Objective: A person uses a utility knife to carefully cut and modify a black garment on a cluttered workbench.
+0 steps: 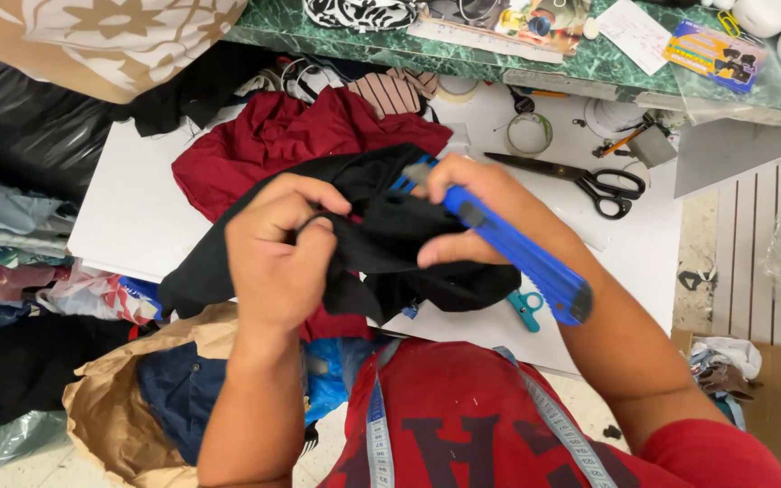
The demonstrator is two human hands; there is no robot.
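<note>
My left hand [277,248] pinches a fold of a black garment [390,244] held up over the white worktable [128,208]. My right hand [481,203] grips a blue utility knife [522,253], its front end pressed against the black cloth between the two hands; its blade tip is hidden in the folds. A dark red garment [273,145] lies on the table behind the black one. A measuring tape [379,434] hangs around my neck over a red shirt.
Black-handled scissors [589,181], a tape roll [530,134] and a small teal clipper [526,309] lie on the table. A green marble shelf [354,45] with papers runs along the back. Piled fabrics [2,226] and a brown paper bag [110,407] sit at left.
</note>
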